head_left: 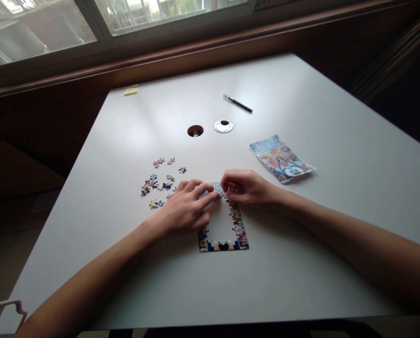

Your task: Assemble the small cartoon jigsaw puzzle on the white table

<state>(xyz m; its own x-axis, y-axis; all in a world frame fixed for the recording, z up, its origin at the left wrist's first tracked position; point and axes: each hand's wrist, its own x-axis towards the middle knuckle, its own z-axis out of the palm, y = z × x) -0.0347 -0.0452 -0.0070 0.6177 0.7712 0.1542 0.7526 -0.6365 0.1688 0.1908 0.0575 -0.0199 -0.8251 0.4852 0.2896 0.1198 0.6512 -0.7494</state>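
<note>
A small jigsaw puzzle lies on the white table with only its border frame put together and the middle bare. My left hand rests on the frame's upper left, fingers stretched toward the top edge. My right hand is curled at the top right corner, fingertips pinched on the top row of pieces. Several loose puzzle pieces are scattered just left of my left hand.
A colourful printed reference picture lies to the right of my hands. Farther back are a black pen, a cable hole with its round cover beside it, and a yellow sticky pad near the window.
</note>
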